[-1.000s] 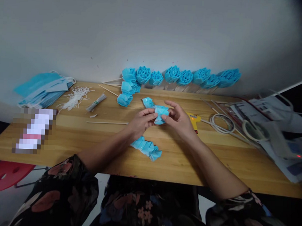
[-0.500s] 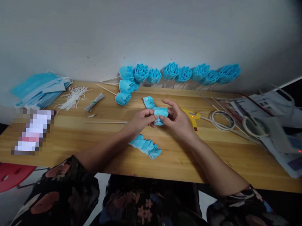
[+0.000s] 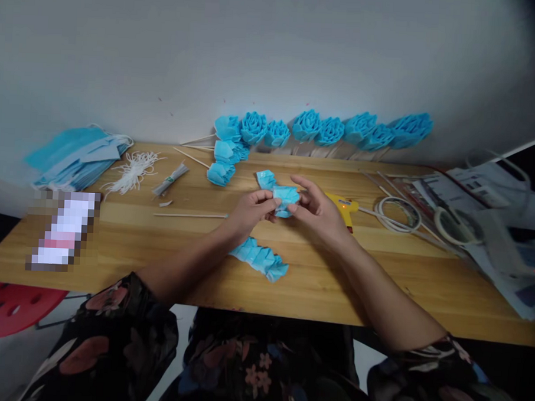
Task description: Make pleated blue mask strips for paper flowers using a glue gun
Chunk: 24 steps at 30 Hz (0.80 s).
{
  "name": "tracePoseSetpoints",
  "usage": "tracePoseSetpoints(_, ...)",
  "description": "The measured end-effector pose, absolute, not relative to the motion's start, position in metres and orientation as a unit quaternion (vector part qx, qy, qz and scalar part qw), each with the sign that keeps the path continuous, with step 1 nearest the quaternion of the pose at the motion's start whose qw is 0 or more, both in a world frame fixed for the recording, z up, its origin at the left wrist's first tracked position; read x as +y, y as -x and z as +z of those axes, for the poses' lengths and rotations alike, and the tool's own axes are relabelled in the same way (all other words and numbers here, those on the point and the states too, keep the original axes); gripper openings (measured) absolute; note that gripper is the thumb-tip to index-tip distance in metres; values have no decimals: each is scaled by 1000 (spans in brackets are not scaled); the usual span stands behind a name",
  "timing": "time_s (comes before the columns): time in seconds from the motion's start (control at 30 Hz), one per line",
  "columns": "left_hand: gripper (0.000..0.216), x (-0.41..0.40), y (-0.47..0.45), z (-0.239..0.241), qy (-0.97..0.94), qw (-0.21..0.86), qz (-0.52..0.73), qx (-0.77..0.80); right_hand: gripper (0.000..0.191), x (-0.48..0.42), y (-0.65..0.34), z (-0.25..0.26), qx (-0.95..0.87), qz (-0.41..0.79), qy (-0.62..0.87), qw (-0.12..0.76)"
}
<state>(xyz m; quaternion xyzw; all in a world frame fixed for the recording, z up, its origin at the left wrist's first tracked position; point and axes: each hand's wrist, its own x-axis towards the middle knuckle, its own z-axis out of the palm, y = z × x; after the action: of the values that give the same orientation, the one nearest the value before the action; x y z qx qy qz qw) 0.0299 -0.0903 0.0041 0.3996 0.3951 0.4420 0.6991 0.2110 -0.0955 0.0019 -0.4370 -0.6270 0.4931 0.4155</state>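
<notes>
My left hand (image 3: 248,214) and my right hand (image 3: 316,213) meet over the middle of the wooden table (image 3: 127,253), both pinching a folded strip of blue mask fabric (image 3: 284,199). Its far end (image 3: 265,178) sticks out beyond my fingers. A second pleated blue strip (image 3: 260,259) lies on the table just under my left wrist. A thin wooden skewer (image 3: 190,215) lies to the left of my left hand.
Several finished blue fabric roses (image 3: 324,130) lean against the wall at the back. A stack of blue masks (image 3: 77,155), white ear loops (image 3: 133,169) and a wire bundle (image 3: 169,180) lie at left. A yellow glue gun (image 3: 344,206), tape rolls (image 3: 452,225) and papers lie at right.
Both hands stay together on the blue strip, with fingers shifting slightly as they work the fold. The view has moved a little.
</notes>
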Motion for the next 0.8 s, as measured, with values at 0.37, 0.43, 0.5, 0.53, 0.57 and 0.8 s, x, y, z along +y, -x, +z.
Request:
tracePoseSetpoints(0.37,23,-94,-31,4,-439,680,417,414,62,-98,-208,8,-628,473,468,404)
tracePoseSetpoints(0.43,24,-94,-31,3,-437,684,413,413,62,-97,-208,6,-621,489,460,405)
tracePoseSetpoints(0.5,23,-93,-30,3,-435,685,414,413,61,-96,-209,3,-612,508,449,407)
tracePoseSetpoints(0.53,21,-93,-30,3,-434,685,416,412,61,-95,-209,2,-608,515,445,408)
tracePoseSetpoints(0.57,20,-92,-30,3,-431,686,417,412,60,-94,-210,0,-607,517,442,411)
tracePoseSetpoints(0.8,20,-91,-30,6,-416,705,401,412,58,-93,-214,3,-611,487,454,428)
